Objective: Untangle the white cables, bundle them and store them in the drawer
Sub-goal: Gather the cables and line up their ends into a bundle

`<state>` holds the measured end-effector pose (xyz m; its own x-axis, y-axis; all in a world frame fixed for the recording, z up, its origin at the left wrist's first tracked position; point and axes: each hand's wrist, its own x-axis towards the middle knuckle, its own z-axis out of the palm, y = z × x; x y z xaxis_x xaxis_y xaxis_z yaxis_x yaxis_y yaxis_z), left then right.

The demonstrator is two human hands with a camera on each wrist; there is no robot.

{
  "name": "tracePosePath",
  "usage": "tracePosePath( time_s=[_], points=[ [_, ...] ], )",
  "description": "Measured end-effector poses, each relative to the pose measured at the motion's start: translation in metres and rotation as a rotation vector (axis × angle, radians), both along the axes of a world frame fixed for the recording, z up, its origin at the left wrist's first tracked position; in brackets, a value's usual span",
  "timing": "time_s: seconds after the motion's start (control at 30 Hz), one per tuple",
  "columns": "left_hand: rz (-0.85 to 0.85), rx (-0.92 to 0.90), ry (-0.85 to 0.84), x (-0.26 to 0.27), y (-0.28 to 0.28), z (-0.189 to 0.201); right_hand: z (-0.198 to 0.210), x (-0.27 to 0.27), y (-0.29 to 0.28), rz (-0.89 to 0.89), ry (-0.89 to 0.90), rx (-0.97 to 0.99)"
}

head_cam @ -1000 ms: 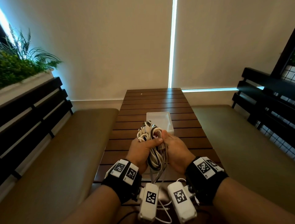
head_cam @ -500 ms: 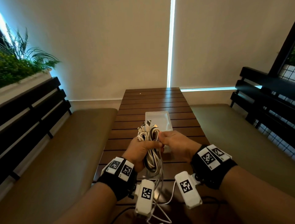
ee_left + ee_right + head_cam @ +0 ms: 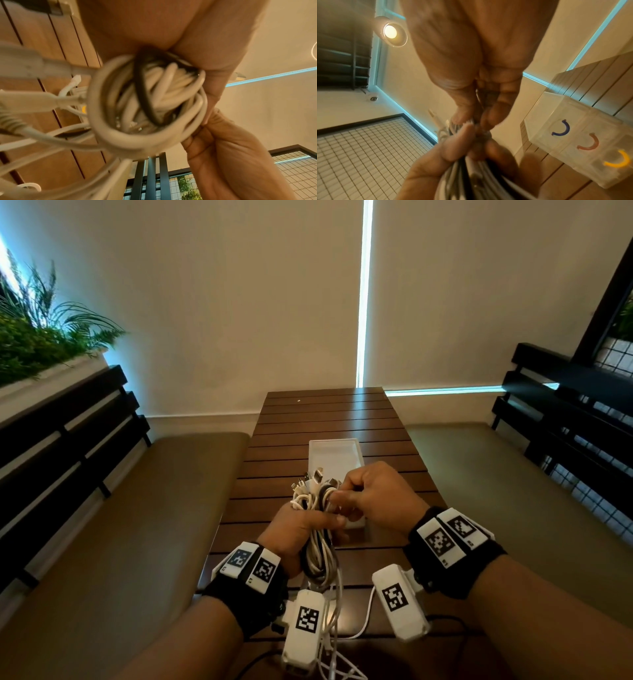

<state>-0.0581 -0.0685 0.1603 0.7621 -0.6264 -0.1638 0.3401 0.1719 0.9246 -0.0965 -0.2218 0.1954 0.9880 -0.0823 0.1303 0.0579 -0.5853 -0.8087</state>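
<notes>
Cables (image 3: 317,529) coiled, gripped in left hand (image 3: 294,534) above worktop (image 3: 329,419) | right hand (image 3: 373,494) pinching dark band (image 3: 142,86) at coil top | advice: keep coil squeezed, seat band snugly | drawer box (image 3: 573,136) just beyond hands

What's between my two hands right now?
The cable bundle: the left hand grips its middle, the right hand pinches its top. Head view shows it.

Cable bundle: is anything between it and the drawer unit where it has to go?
Nothing visible on the table between. The cable bundle, held by left hand and right hand, hangs just before the drawer unit; its drawers look closed.
</notes>
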Motion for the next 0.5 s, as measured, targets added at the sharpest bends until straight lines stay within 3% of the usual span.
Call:
tracePosePath(
  time_s=[0.13, 0.23, 0.33, 0.37, 0.43, 0.5],
  points=[
    [0.008, -0.036, 0.05, -0.001, 0.0, 0.002, 0.002, 0.003, 0.002, -0.04, -0.063, -0.028],
    [0.102, -0.096, 0.049, 0.002, -0.003, 0.006, -0.001, 0.005, 0.011, -0.058, -0.046, 0.287],
    [0.151, -0.124, 0.013, 0.004, -0.003, 0.014, -0.016, 0.006, 0.012, 0.05, 0.139, 0.673],
    [0.159, -0.117, 0.01, 0.004, -0.003, 0.016, -0.022, 0.005, 0.011, 0.125, 0.186, 0.692],
    [0.193, -0.097, 0.026, 0.006, -0.001, 0.015, -0.035, 0.001, 0.012, 0.26, 0.228, 0.535],
    [0.226, -0.086, 0.041, 0.004, 0.0, 0.014, -0.041, -0.003, 0.022, 0.282, 0.274, 0.422]
  ],
)
